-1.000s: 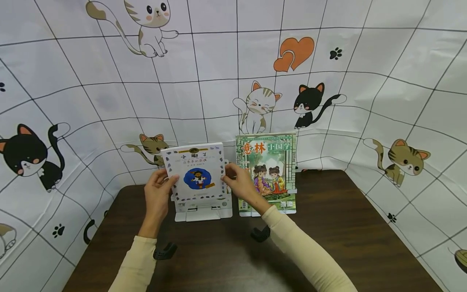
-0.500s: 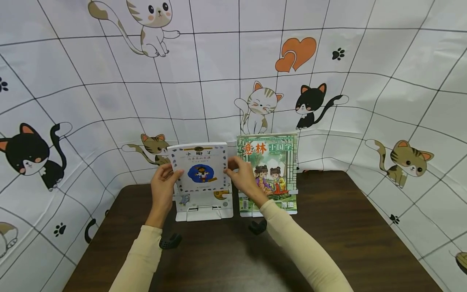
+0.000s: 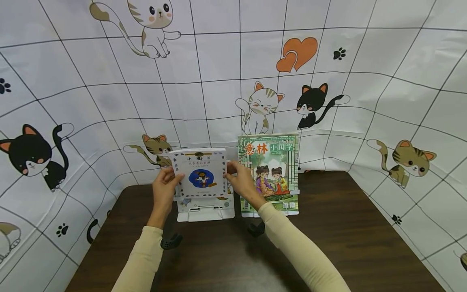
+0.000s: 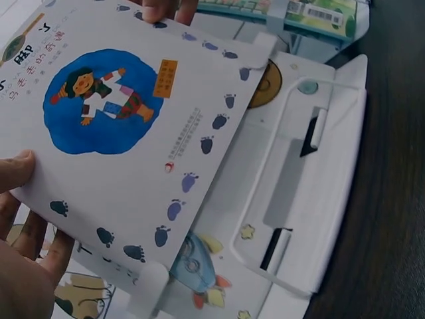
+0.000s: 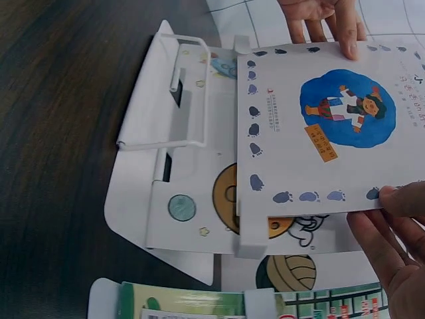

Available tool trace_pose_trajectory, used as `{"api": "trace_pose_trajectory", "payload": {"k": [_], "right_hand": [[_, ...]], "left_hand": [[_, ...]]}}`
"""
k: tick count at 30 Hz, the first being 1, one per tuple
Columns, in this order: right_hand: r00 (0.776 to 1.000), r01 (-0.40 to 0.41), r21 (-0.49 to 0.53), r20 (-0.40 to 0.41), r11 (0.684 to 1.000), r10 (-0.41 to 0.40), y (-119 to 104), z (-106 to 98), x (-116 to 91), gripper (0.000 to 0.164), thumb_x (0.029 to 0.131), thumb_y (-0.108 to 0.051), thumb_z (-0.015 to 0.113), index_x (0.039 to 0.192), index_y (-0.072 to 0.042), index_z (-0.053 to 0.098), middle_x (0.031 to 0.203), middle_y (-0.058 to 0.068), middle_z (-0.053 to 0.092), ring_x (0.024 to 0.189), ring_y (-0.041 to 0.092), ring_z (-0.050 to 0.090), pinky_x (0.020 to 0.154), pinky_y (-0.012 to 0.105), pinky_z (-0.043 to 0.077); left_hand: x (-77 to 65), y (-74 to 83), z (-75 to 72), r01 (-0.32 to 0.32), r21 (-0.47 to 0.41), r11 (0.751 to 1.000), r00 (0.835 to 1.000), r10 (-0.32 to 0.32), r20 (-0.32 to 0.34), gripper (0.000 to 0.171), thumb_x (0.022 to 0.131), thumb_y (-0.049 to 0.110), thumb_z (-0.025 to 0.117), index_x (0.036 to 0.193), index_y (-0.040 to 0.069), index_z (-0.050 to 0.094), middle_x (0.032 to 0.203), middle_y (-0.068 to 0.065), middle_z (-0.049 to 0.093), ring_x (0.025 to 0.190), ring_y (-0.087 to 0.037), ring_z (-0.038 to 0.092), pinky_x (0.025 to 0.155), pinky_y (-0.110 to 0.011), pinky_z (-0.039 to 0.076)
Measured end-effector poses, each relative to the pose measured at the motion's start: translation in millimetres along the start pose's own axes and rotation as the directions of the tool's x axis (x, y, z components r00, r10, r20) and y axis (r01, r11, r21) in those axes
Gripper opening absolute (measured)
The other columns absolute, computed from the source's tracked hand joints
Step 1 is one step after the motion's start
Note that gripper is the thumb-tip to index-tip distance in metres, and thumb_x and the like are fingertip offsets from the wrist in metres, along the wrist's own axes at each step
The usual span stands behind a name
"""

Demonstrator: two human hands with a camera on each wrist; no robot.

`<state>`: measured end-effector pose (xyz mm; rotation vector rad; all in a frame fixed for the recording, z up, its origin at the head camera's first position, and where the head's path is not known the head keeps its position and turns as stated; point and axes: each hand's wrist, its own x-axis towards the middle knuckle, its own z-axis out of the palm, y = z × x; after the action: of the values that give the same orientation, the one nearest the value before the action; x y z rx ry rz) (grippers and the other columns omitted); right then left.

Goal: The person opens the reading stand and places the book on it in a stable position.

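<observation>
A white picture book (image 3: 198, 194) with a blue patch and a border of small footprints is held in front of a white book stand (image 3: 206, 215). My left hand (image 3: 163, 190) pinches the book's left edge, thumb on the cover and fingers behind. On the opposite edge, my right hand (image 3: 241, 180) grips it the same way. In the right wrist view, the book's lower edge is close to the stand's white side clips (image 5: 254, 229), above the wire page holder (image 5: 204, 93). The stand's printed back plate (image 4: 219, 239) is partly hidden by the book.
To the right, a green magazine (image 3: 270, 162) leans upright on a second stand, held by a side clip (image 3: 294, 192). Both stands are on a dark wooden table (image 3: 219, 255). A white sheet with cats and grid lines (image 3: 204, 93) rises behind and at the sides.
Both hands have shifted the book right and straightened its tilt. It rose a little, then came down lower against the stand. The magazine has stayed in place.
</observation>
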<state>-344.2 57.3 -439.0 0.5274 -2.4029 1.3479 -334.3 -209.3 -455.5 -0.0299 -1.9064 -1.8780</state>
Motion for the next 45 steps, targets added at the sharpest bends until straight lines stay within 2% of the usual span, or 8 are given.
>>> {"api": "trace_pose_trajectory", "payload": {"k": [4,9,14,20,23,26,33,45], "right_hand": [[1.0,0.007,-0.014,-0.012,1.0,-0.007,3,4,-1,0.02,0.099,-0.007,0.075,0.118,-0.002,0.071,0.106,0.015,0.078,0.101,0.031,0.075,0.086,0.044,0.064],[0.999,0.03,-0.104,-0.023,0.994,-0.033,8,11,-5,0.013,0.097,-0.009,0.078,0.107,-0.005,0.071,0.1,0.011,0.077,0.093,0.025,0.076,0.083,0.041,0.063],[0.998,0.051,-0.178,-0.037,0.983,-0.059,11,17,-9,0.012,0.097,-0.008,0.079,0.095,-0.007,0.067,0.094,0.008,0.073,0.082,0.02,0.072,0.072,0.035,0.058],[0.997,0.031,-0.249,-0.064,0.968,-0.049,12,25,-13,0.009,0.098,-0.006,0.077,0.095,-0.006,0.068,0.092,0.007,0.069,0.079,0.018,0.065,0.065,0.027,0.052],[0.996,0.026,-0.291,-0.07,0.956,-0.049,12,30,-16,0.008,0.099,-0.006,0.076,0.099,-0.006,0.068,0.093,0.008,0.068,0.08,0.019,0.065,0.065,0.027,0.052],[0.995,0.04,-0.316,-0.077,0.948,-0.068,12,34,-19,0.011,0.1,-0.005,0.074,0.106,-0.003,0.066,0.095,0.009,0.067,0.081,0.02,0.067,0.065,0.028,0.055],[0.991,0.042,-0.325,-0.105,0.945,-0.08,13,40,-22,0.021,0.098,-0.001,0.075,0.113,-0.001,0.06,0.094,0.01,0.065,0.079,0.021,0.068,0.063,0.031,0.056],[0.993,0.037,-0.313,-0.098,0.949,-0.071,10,41,-21,0.024,0.099,-0.001,0.073,0.119,0.0,0.06,0.1,0.013,0.068,0.083,0.024,0.071,0.066,0.033,0.058]], "left_hand": [[-0.1,-3.6,-2.6,-0.008,0.038,0.999,1.0,0.008,0.009,0.033,0.094,0.006,0.081,0.123,-0.003,0.068,0.095,0.021,0.074,0.091,-0.004,0.067,0.077,-0.018,0.052],[-0.9,-7.5,-6.2,-0.017,0.135,0.991,1.0,0.015,0.014,0.034,0.094,0.009,0.083,0.125,-0.001,0.071,0.108,-0.001,0.073,0.091,-0.003,0.064,0.076,-0.016,0.051],[-1.5,-10.9,-10.2,-0.014,0.296,0.955,1.0,0.01,0.015,0.037,0.096,0.016,0.082,0.13,0.004,0.072,0.121,-0.016,0.073,0.094,-0.001,0.062,0.074,-0.012,0.048],[-1.8,-16.3,-12.9,-0.039,0.434,0.9,0.999,0.032,0.024,0.039,0.096,0.016,0.082,0.131,0.002,0.073,0.119,-0.02,0.074,0.097,-0.016,0.066,0.073,-0.01,0.044],[-3.2,-19.8,-13.9,-0.05,0.465,0.884,0.999,0.046,0.02,0.035,0.095,0.013,0.083,0.127,0.001,0.075,0.114,-0.021,0.074,0.095,-0.021,0.067,0.072,-0.01,0.043],[-4.5,-23.8,-14.7,-0.056,0.479,0.876,0.998,0.056,0.014,0.032,0.093,0.009,0.084,0.122,0.0,0.076,0.108,-0.021,0.076,0.09,-0.018,0.067,0.069,-0.009,0.043],[-5.9,-28.4,-16.8,-0.061,0.477,0.877,0.998,0.062,0.013,0.028,0.091,0.004,0.084,0.117,0.001,0.074,0.107,-0.019,0.077,0.082,-0.005,0.065,0.067,-0.007,0.045],[-7.8,-24.6,-20.0,-0.062,0.495,0.866,0.998,0.057,0.025,0.019,0.095,0.006,0.08,0.112,-0.002,0.074,0.105,-0.022,0.077,0.083,-0.006,0.066,0.069,-0.009,0.047]]}}
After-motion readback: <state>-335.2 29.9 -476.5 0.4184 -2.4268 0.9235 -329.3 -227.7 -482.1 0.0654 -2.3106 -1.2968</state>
